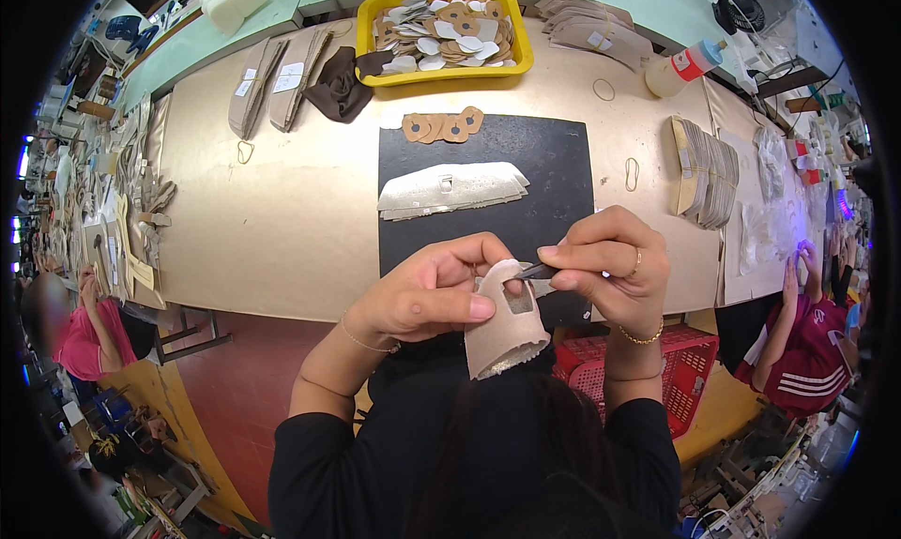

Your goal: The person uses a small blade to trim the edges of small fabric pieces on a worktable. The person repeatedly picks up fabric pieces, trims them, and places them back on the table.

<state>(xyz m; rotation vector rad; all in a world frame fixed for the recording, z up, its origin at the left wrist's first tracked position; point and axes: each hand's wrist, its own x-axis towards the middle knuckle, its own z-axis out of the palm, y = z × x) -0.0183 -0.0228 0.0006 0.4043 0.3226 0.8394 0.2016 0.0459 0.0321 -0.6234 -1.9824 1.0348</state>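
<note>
My left hand (436,295) pinches a curved beige fabric piece (502,337) with a rectangular cut-out window, bent into a loop in front of my chest. A small dark pointed tool (537,272) is closed in my right hand (615,267); its tip touches the piece beside the upper edge of the window. Its exact kind is hidden by my fingers. Beyond my hands, a stack of pale pieces with a small window (455,188) lies on the black mat (554,154). Several brown tabs with dark dots (441,126) lie overlapped at the mat's far edge.
A yellow tray (446,76) of small cut pieces stands at the back, beside a dark cloth (338,87). Bundled panels lie left (293,84) and right (704,173); a bottle (683,68) stands back right. A red crate (685,375) is below the table edge. Co-workers sit on both sides.
</note>
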